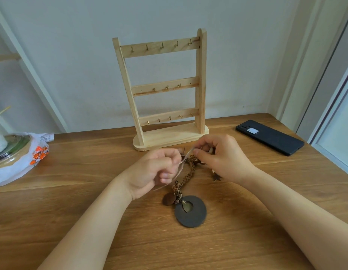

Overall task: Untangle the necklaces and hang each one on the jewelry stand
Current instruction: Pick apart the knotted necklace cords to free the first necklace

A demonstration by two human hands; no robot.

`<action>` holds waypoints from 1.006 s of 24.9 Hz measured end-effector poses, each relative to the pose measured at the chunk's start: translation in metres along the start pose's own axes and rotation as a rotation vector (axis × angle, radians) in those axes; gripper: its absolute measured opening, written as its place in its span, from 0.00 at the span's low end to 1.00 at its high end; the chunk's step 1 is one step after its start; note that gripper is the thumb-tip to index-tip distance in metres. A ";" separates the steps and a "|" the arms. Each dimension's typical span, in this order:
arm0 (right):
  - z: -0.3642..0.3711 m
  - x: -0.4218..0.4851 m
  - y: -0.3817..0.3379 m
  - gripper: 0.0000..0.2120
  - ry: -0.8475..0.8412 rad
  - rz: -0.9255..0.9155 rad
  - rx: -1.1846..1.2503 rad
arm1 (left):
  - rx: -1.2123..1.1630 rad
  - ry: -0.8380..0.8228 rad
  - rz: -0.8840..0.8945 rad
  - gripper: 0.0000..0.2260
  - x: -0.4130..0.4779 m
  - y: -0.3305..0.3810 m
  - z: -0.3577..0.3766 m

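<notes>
**Two hands pull at tangled necklaces**

The necklaces are in a bunch between the two hands, low over the desk (87,201). The left hand (159,170) has its fingers curled and pinches a thin pale cord (181,163). The cord runs up to the right hand (221,156). The right hand pinches the top of the bunch with its thumb and fingers.

A brown braided cord (191,170) hangs down from the right hand's fingers. At its end is a big dark ring pendant (197,218). The ring lies flat on the desk, nearer the person than both hands. A brown oval bead (168,199) lies just beside the ring. A small star charm (216,178) sits under the right hand.

The wooden jewelry stand (169,136) stands upright on the desk just past the hands. It has three bars with little hooks.

A black phone (270,137) lies past the right hand, off to the right. A white plastic bag (17,168) with orange print lies well away to the left of the left hand.
</notes>
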State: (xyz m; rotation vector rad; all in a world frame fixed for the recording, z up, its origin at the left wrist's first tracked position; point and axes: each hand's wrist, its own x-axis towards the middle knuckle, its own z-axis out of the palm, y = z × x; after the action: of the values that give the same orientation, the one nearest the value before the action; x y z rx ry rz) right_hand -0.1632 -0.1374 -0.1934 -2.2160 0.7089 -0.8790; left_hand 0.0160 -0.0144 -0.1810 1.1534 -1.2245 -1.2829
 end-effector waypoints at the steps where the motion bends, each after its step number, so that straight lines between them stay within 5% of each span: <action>1: -0.004 0.002 0.003 0.02 0.032 0.030 -0.002 | -0.157 0.039 0.070 0.06 -0.002 0.004 -0.004; 4: -0.012 0.006 0.010 0.02 0.097 0.093 0.003 | -0.704 0.468 0.237 0.05 -0.007 0.014 -0.018; 6: -0.011 0.005 0.008 0.02 0.059 0.098 0.010 | -0.811 0.819 0.248 0.04 -0.010 0.013 -0.026; 12: -0.008 0.001 0.002 0.03 -0.015 0.074 0.024 | -0.430 1.257 0.091 0.06 -0.005 0.015 -0.025; 15: -0.008 0.001 -0.002 0.03 -0.019 0.067 0.028 | -0.222 1.410 0.209 0.03 -0.005 0.012 -0.025; 18: -0.005 -0.001 -0.003 0.04 -0.034 0.029 -0.016 | 0.179 1.300 0.387 0.05 -0.004 0.009 -0.016; 22: -0.002 -0.001 -0.002 0.04 -0.050 -0.011 -0.036 | 0.560 0.800 0.396 0.03 0.002 0.001 0.004; 25: 0.000 -0.002 -0.004 0.04 -0.066 -0.048 -0.030 | 0.762 0.635 0.427 0.05 0.006 -0.011 0.012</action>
State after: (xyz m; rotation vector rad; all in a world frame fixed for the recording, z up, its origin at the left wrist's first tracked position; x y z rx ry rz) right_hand -0.1637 -0.1340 -0.1913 -2.2866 0.6440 -0.8194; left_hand 0.0030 -0.0197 -0.1920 1.5487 -1.3797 -0.0646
